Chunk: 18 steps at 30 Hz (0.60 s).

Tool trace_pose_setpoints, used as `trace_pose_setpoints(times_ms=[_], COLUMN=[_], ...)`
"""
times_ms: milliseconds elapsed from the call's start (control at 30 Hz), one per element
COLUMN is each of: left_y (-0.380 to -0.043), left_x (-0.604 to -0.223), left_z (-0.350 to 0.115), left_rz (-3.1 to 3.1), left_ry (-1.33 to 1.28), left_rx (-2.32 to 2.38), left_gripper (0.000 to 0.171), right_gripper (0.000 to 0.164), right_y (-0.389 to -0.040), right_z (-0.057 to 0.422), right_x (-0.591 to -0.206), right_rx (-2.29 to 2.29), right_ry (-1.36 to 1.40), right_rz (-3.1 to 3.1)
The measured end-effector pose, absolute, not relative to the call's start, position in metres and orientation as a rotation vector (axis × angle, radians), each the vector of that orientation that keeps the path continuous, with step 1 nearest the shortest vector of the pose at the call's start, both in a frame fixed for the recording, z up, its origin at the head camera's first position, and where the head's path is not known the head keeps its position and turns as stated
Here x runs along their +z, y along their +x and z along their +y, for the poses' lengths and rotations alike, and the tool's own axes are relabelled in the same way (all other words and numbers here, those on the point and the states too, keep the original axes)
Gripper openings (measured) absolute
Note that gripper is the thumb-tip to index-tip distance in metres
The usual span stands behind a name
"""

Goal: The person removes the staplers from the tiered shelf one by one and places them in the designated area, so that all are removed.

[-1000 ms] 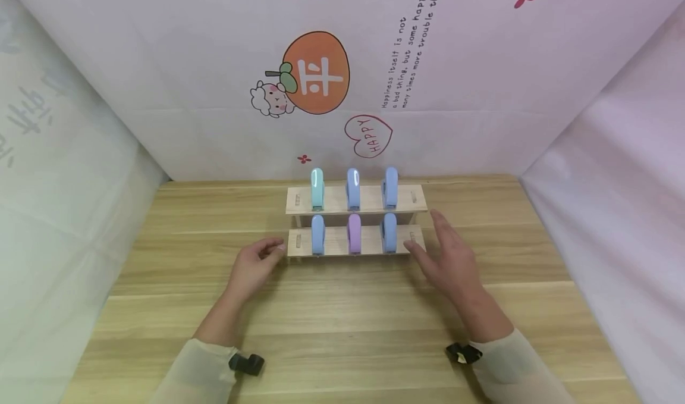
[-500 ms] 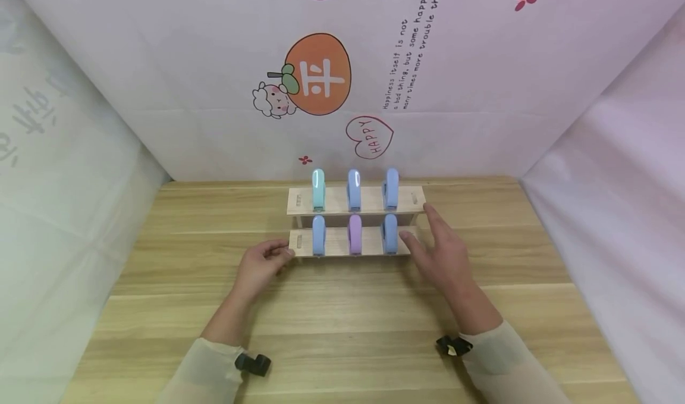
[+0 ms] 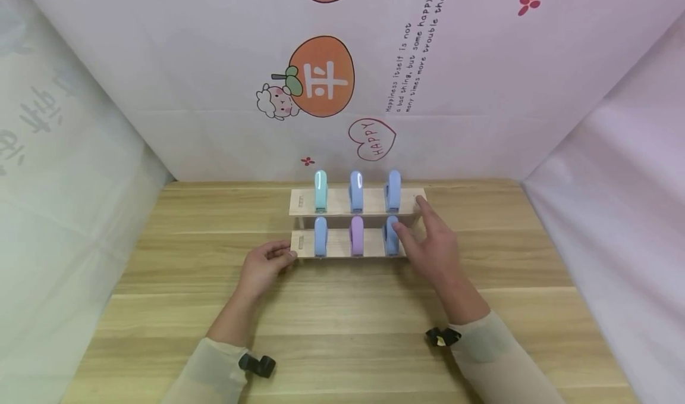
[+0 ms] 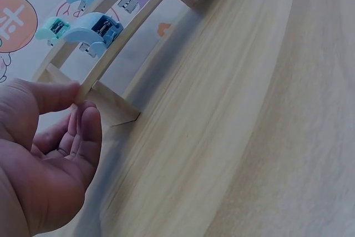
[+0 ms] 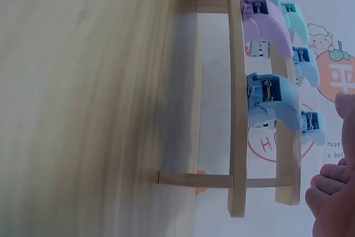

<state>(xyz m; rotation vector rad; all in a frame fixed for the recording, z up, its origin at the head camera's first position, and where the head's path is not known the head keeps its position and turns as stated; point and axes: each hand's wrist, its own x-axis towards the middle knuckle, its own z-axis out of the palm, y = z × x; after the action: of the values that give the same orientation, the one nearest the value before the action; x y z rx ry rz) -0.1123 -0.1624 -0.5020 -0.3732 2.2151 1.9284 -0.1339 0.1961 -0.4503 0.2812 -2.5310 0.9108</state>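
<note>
Printed white cloth (image 3: 465, 83) backs a wood-grain table (image 3: 342, 326) bearing a two-tier wooden rack (image 3: 338, 203) with six staplers (image 3: 357, 240), three per tier. The left hand (image 3: 262, 270) pinches the lower shelf's (image 3: 338, 246) left end; the right hand (image 3: 440, 252) grips nothing, fingers loosely extended above the front-right blue stapler (image 3: 390, 244). Each stapler looks light, stiff, slightly slippery — best pinched across its curved sides. The rack seems rigid and light — a steady hold at both ends suits it.

Soft light, dimmer wrist views
</note>
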Motion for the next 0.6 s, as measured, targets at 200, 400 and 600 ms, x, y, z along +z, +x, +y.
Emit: trace_pose_setpoints(times_ms=[200,400,600], left_y=[-0.112,-0.111,-0.111], left_x=[-0.505,-0.505,-0.505], left_z=[-0.162,-0.162,-0.161], left_rz=[2.149,2.120,2.060], left_ry=[-0.378,-0.398,-0.418], left_rx=[1.994,2.017,2.053], left_gripper=[0.042,0.040,0.041], right_gripper=[0.075,0.074,0.076], right_y=[-0.140,-0.148,-0.154], right_z=[0.191,0.185,0.182], right_x=[-0.450,-0.449,-0.446], right_rx=[0.928,0.960,0.964], right_ry=[0.258,0.265,0.228], right_rz=[-2.509,-2.462,-2.507])
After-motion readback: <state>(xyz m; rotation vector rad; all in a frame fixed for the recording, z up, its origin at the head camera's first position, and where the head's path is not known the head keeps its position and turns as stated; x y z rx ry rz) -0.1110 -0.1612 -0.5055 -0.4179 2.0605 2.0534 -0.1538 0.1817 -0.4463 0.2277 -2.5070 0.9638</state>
